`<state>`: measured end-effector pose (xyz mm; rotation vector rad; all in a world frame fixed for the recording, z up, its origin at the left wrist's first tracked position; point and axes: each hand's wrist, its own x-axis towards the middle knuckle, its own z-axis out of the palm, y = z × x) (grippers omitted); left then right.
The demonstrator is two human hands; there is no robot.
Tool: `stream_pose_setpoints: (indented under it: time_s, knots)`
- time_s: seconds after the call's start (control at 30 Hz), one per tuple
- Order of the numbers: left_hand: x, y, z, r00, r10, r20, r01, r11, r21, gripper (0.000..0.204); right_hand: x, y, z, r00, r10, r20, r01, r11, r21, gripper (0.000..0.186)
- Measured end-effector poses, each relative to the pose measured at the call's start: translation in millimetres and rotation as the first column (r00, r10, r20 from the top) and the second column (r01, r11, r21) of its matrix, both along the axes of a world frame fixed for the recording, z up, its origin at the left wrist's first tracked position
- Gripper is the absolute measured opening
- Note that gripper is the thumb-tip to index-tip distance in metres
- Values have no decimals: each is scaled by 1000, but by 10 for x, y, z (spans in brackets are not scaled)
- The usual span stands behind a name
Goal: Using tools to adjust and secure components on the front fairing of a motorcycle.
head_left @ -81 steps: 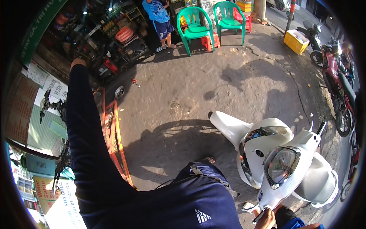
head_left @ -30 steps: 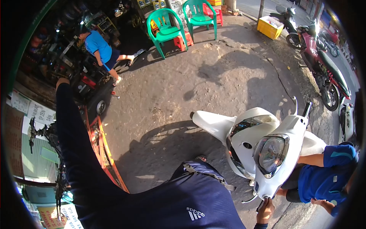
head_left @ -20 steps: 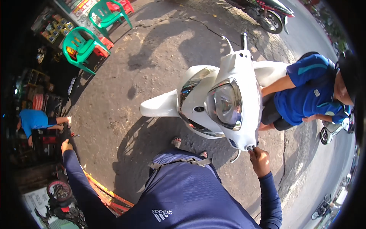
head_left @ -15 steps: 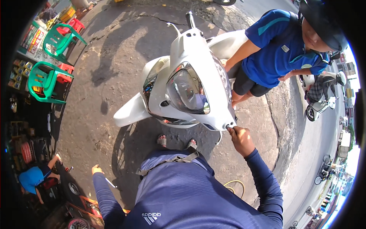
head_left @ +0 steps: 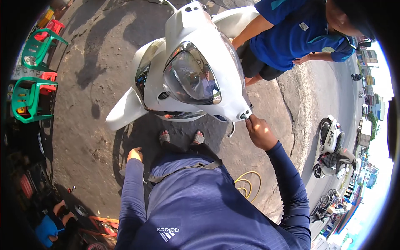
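Observation:
A white scooter [head_left: 187, 29] stands turned toward me, its headlamp [head_left: 187, 75] in the middle of its front panel. My right hand [head_left: 259, 133] is closed at a small metal piece [head_left: 246, 116] on the near tip of that panel; what exactly the fingers grip is hard to make out. My left hand [head_left: 135, 155] is down by my waist with fingers curled, partly hiding what seems a slim silver tool. Beside the scooter at right, a person in a blue shirt [head_left: 287, 41] and dark helmet has an arm reaching to the scooter.
Green chairs [head_left: 31, 100] and red stools [head_left: 48, 88] line the left. A person in blue [head_left: 48, 229] bends at lower left near an orange metal frame [head_left: 104, 221]. A yellow hose [head_left: 250, 183] lies coiled right of my waist. Motorbikes [head_left: 329, 137] occupy the road at right.
My view has swung rightward onto the scooter's front. My left hand has come in from far out to beside my waist; my right stays at the scooter, where the helmeted person has appeared.

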<state>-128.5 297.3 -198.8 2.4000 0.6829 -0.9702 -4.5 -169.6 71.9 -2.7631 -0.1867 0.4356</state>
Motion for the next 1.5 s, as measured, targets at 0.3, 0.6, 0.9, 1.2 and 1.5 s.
stream_pose_setpoints:
  time_s: [0.3,0.6,0.9,1.2,1.5]
  knots:
    - [-431,110,-371,994,112,-7,-112,989,-97,32,44,77,129,972,188,142,-158,967,-201,15]
    - [-595,187,-555,974,215,-73,-225,955,-194,31,140,-72,-10,845,-301,-443,432,872,230,35]
    - [-419,101,-649,960,281,-11,-271,916,-295,32,105,1,74,986,158,57,-157,987,-17,16]
    - [-585,56,-793,975,214,-60,-222,955,-195,29,-2,81,142,942,269,198,-190,918,-347,10]
    - [-545,175,-710,981,183,-70,-194,960,-200,30,-75,157,13,957,-199,210,174,976,135,10]
